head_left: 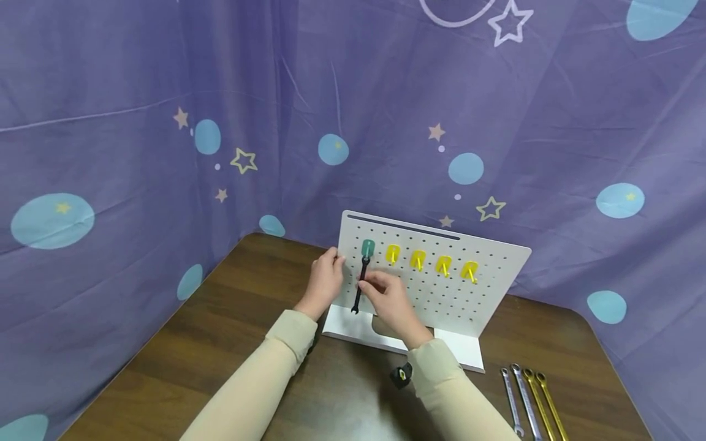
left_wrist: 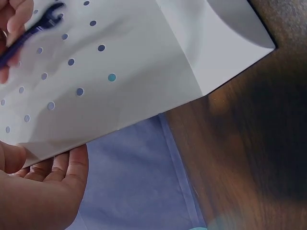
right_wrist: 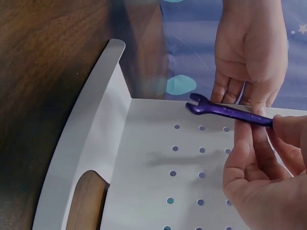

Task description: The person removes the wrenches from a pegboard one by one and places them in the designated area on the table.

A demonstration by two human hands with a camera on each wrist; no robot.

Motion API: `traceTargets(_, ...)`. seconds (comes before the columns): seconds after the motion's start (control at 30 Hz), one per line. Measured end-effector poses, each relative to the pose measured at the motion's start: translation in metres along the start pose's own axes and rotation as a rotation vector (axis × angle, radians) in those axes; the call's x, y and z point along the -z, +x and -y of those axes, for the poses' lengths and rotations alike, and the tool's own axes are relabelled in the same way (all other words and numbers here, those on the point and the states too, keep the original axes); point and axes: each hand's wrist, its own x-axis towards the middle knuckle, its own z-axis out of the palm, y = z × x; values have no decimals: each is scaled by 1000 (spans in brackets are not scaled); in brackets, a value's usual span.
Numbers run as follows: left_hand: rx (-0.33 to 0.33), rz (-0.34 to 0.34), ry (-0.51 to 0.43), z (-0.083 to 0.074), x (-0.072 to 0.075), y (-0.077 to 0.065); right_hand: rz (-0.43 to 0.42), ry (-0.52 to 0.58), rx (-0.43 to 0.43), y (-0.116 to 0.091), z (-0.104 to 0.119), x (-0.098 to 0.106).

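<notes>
A dark purple wrench (right_wrist: 230,112) hangs downward in front of the white pegboard (head_left: 408,294), its upper end at the green hook (head_left: 368,248). My right hand (head_left: 388,300) pinches its shaft between thumb and fingers. In the head view I cannot tell whether the ring end is fully over the hook. My left hand (head_left: 325,278) grips the board's left edge, thumb on the front face and fingers behind, as the left wrist view shows. The open end of the wrench (left_wrist: 50,17) points toward the board's base.
Several yellow hooks (head_left: 418,260) run in a row to the right of the green one. On the wooden table (head_left: 276,275) at the right lie two silver wrenches (head_left: 524,398) and two gold wrenches (head_left: 543,398). A purple patterned curtain (head_left: 386,110) stands behind the table.
</notes>
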Motion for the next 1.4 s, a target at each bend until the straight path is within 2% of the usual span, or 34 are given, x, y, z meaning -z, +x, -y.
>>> traceTargets(0.3, -15, -23, 0, -3, 1, 3, 26, 109, -50, -7, 8, 5)
traceTargets(0.67, 0, -20, 0, -2, 1, 1, 41, 167, -133, -16, 33, 10)
traceTargets(1.0, 3, -19, -11, -2, 0, 0, 46, 303, -195, -16, 36, 11)
traceTargets(1.2, -21, -30, -10, -3, 0, -1, 39, 284, -180, -16, 37, 11)
traceTargets(1.4, -5, -20, -11, -2, 0, 0, 38, 248, -154, -17, 36, 11)
